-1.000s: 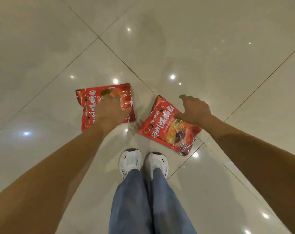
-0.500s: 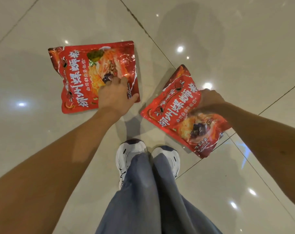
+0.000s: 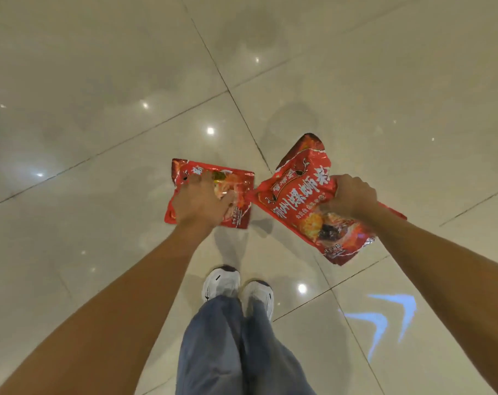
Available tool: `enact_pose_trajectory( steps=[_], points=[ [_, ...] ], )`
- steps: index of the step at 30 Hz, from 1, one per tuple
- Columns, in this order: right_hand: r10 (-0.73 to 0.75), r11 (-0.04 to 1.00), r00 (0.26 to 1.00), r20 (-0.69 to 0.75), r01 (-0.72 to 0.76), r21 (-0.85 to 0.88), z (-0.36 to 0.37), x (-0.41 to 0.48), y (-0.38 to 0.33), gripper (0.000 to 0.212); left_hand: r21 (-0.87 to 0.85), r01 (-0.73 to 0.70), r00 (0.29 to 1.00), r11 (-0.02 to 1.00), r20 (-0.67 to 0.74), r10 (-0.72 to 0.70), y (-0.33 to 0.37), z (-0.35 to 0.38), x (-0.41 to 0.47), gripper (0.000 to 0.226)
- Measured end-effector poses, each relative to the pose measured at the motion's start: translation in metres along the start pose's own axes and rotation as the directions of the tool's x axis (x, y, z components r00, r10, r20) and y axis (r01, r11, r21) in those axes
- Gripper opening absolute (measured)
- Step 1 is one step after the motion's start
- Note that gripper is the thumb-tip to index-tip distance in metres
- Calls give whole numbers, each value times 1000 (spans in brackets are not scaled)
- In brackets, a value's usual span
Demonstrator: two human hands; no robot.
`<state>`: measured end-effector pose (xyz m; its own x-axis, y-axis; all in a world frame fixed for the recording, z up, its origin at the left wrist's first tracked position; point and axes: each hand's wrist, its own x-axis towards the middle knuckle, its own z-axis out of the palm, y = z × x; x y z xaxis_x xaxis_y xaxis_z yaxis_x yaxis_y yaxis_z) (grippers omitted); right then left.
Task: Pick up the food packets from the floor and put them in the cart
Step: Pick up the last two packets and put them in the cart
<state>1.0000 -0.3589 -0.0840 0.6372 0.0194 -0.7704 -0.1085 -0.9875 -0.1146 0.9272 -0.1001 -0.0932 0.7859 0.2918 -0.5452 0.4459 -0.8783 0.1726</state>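
Two red food packets, one per hand. The left hand [image 3: 198, 205] is spread and curled over the left packet [image 3: 236, 192], gripping from above. The right hand [image 3: 351, 196] is fisted on the right packet [image 3: 299, 195], pinching its side edge, evidently for carrying. Both appear raised off the floor [image 3: 99, 109]. No cart in view.

left packet [image 3: 236, 192] beside right packet [image 3: 304, 206] (perhaps touching)
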Motion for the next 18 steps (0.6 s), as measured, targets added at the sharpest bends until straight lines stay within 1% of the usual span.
enact_pose_trajectory(
  steps=[4, 5, 7, 9, 11, 14, 16, 18],
  points=[
    [-94, 991, 993, -66, 87, -99, -74, -6, -55, 64, 13, 29, 998, 1000, -49, -28, -8, -55, -11, 71],
    [-118, 989, 990, -70, 111, -101, -88, -6, -68, 65, 1, 67, 997, 998, -49, -67, -11, -64, -12, 71],
    [-161, 984, 984, -71, 154, -91, -108, 0, -92, 66, -85, 183, 982, 979, -30, -186, -18, -74, -12, 70],
    [-195, 977, 979, -50, 190, -93, -121, 16, -112, 67, -205, 332, 942, 921, 26, -334, -25, -75, -8, 69],
    [-248, 963, 969, -4, 246, -110, -125, 35, -133, 70, -346, 472, 877, 811, 92, -471, -32, -67, -5, 68],
    [-338, 928, 940, 45, 341, -152, -121, 67, -162, 72, -518, 636, 741, 572, 200, -641, -40, -39, 3, 67],
    [-375, 909, 923, 83, 383, -164, -108, 87, -173, 70, -602, 693, 646, 396, 275, -713, -41, -12, 7, 69],
    [-391, 903, 916, 91, 401, -157, -89, 113, -181, 67, -670, 700, 576, 249, 322, -751, -43, 22, 19, 72]
  ],
)
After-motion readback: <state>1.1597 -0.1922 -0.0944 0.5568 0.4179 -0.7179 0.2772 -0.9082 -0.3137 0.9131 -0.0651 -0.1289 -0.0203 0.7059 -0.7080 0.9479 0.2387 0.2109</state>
